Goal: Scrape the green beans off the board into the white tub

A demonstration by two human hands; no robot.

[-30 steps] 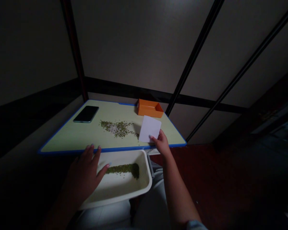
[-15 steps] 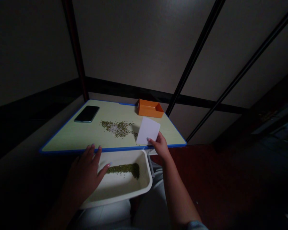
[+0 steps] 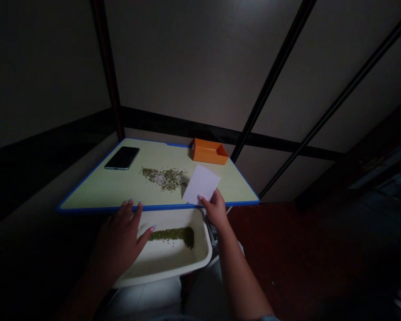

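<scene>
My right hand (image 3: 215, 209) pinches a white card (image 3: 201, 183) by its lower right corner, thumb on top. The card stands tilted on the table near its front edge. Left of it, small green grains (image 3: 167, 178) lie scattered on the pale table (image 3: 116, 189) with a whitish patch among them. My left hand (image 3: 122, 236) reaches over the white tub (image 3: 173, 263), its fingers spread and fingertips at the table's blue edge. Inside the tub, more green grains (image 3: 177, 234) form a band along the far side. The left hand hides the tub's left end.
A dark-screened phone (image 3: 122, 158) lies at the table's back left. At the back right stands an orange open box (image 3: 209, 152), close to the panelled wall (image 3: 187, 62). The tub rests against my legs, below the table's front edge. Reddish floor (image 3: 254, 249) shows at right.
My right hand has drawn the white card a little to the left and nearer the table's front edge. The left hand stays about where it was.
</scene>
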